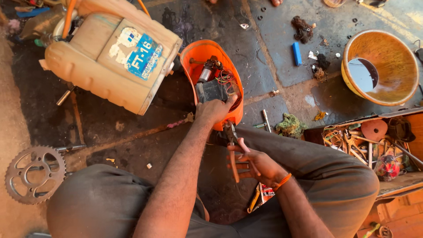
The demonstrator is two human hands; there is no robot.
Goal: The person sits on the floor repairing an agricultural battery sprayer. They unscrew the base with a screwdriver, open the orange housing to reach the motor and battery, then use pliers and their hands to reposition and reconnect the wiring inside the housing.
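Fingers (220, 105) of my left hand (213, 110) clamp the near end of the orange housing (198, 53) to steady it on the floor, while my right hand (257, 165) grips what seem pliers (231, 147) just below.

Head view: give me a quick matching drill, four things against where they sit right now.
Things:
1. sprocket
2. bowl
3. orange housing
4. pliers

Places:
A. under the left hand
B. far right, on the floor
C. in the right hand
D. far left, on the floor

Pairs: 1-D, 2-B, 3-A, 4-C
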